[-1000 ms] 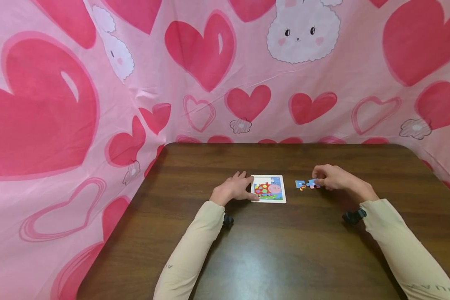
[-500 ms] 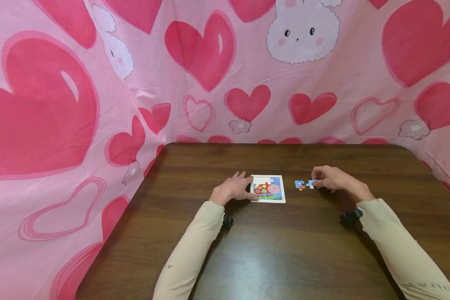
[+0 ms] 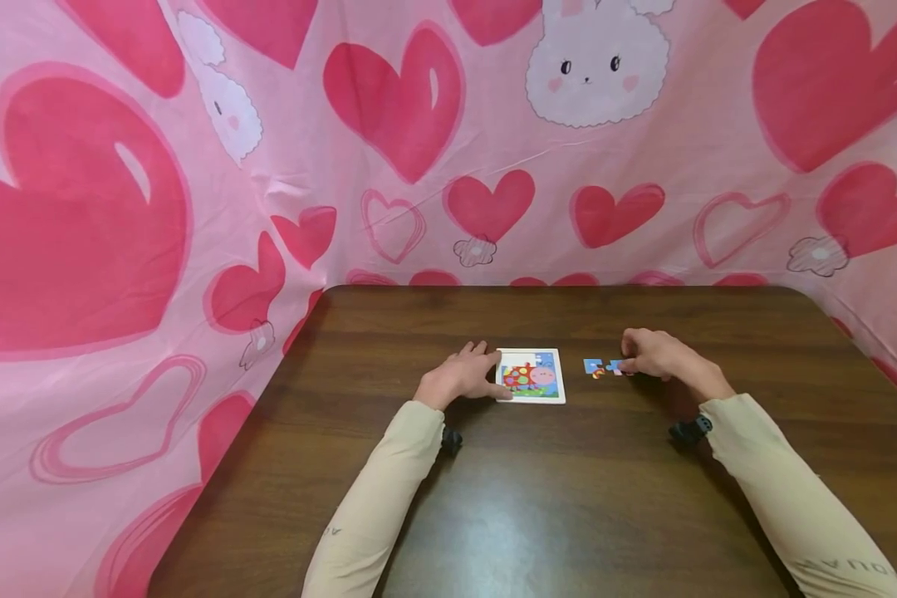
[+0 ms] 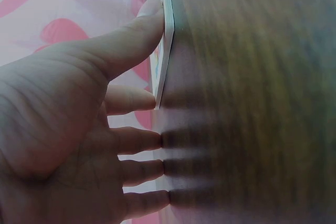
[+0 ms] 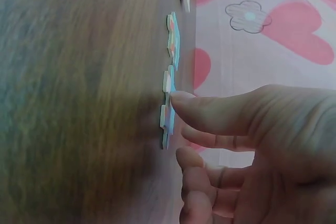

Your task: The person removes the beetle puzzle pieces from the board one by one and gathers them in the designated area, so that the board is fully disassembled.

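My left hand [image 3: 459, 378] spreads over the left side of a white-framed puzzle tray [image 3: 561, 397], which shows a pink character in a red dotted outfit. In the left wrist view, the thumb [image 4: 149, 9] lies on the tray's face, the index finger reaches its corner and the other fingertips touch the table. At the right, my right hand [image 3: 661, 353] holds a blue and pink jigsaw piece [image 3: 615, 365] at the tabletop, its thumb [image 5: 184, 100] on the piece and its fingers curled. Part of that piece is hidden. Close on its left lies another blue jigsaw piece [image 3: 592, 365].
Everything rests on a dark brown wooden table [image 3: 493, 498]. A pink cloth [image 3: 396, 232] with hearts and rabbits hangs behind it and on its left. The tray has a white unfilled area at its upper left.
The right thumb has come further over the jigsaw piece, and the right wrist has turned slightly inward. The left hand and tray stay still; the head view has shifted slightly.
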A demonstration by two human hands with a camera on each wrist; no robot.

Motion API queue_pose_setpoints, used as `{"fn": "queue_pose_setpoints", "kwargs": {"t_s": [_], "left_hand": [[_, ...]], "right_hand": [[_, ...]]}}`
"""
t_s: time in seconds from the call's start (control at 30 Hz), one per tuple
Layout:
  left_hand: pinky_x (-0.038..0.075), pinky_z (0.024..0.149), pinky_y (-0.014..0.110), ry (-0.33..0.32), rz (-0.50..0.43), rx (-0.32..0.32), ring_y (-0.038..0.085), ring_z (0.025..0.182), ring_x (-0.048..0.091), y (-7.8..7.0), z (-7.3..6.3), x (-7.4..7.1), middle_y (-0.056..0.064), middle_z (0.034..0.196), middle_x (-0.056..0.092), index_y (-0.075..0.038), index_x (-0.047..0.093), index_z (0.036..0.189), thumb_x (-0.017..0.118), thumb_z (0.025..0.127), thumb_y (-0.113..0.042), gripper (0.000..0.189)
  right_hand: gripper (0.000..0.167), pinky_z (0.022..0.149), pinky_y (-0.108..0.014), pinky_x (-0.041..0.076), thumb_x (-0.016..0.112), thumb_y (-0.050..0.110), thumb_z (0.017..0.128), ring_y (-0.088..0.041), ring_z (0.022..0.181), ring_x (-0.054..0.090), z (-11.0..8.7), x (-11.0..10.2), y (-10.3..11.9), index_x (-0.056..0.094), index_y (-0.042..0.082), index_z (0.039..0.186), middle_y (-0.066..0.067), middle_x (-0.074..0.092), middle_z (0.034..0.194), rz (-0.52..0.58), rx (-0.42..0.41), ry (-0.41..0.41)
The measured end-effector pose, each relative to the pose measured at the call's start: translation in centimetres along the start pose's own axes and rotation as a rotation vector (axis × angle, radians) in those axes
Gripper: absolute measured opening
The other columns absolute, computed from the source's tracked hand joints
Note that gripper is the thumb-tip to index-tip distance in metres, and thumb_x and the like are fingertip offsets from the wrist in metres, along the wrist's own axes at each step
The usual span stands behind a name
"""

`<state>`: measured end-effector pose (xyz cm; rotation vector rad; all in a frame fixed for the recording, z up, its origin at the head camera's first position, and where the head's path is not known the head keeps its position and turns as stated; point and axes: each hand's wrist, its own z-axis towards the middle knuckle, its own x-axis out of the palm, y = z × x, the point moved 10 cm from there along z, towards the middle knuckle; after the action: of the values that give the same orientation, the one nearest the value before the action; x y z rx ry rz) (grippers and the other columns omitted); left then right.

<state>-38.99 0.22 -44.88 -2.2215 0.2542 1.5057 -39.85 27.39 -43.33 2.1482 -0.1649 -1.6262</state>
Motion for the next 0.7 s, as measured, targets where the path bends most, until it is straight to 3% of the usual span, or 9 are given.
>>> {"fn": "queue_pose_setpoints", "kwargs": {"t_s": [0.2, 0.5, 0.7], "left_hand": [[0.018, 0.123, 0.052, 0.002, -0.014, 0.002, 0.033, 0.153, 0.014, 0.0, 0.0, 0.0, 0.010, 0.164, 0.021, -0.023, 0.033, 0.154, 0.067, 0.085, -0.058, 0.085], [0.019, 0.123, 0.051, -0.003, -0.010, -0.005, 0.032, 0.153, 0.015, 0.3, 0.0, 0.2, 0.010, 0.164, 0.022, -0.023, 0.033, 0.154, 0.067, 0.084, -0.058, 0.085], [0.020, 0.122, 0.051, -0.012, -0.010, 0.002, 0.032, 0.153, 0.015, 0.2, -0.1, 0.0, 0.010, 0.164, 0.022, -0.023, 0.033, 0.154, 0.067, 0.085, -0.058, 0.085]], "right_hand": [[0.020, 0.046, -0.029, 0.043, 0.071, 0.018, 0.086, -0.015, 0.052, 0.048, 0.0, -0.3, 1.0, 0.056, 0.005, 0.093, -0.004, 0.055, 0.071, -0.005, -0.056, -0.049], [0.011, 0.056, -0.028, 0.040, 0.068, 0.015, 0.088, -0.014, 0.061, 0.050, -0.1, -0.4, 2.8, 0.061, 0.008, 0.090, 0.003, 0.058, 0.066, -0.054, -0.134, -0.113], [0.009, 0.055, -0.028, 0.043, 0.068, 0.015, 0.090, -0.013, 0.058, 0.053, 0.1, -0.3, 3.9, 0.062, 0.008, 0.091, 0.000, 0.062, 0.066, -0.012, -0.153, -0.116]]}}
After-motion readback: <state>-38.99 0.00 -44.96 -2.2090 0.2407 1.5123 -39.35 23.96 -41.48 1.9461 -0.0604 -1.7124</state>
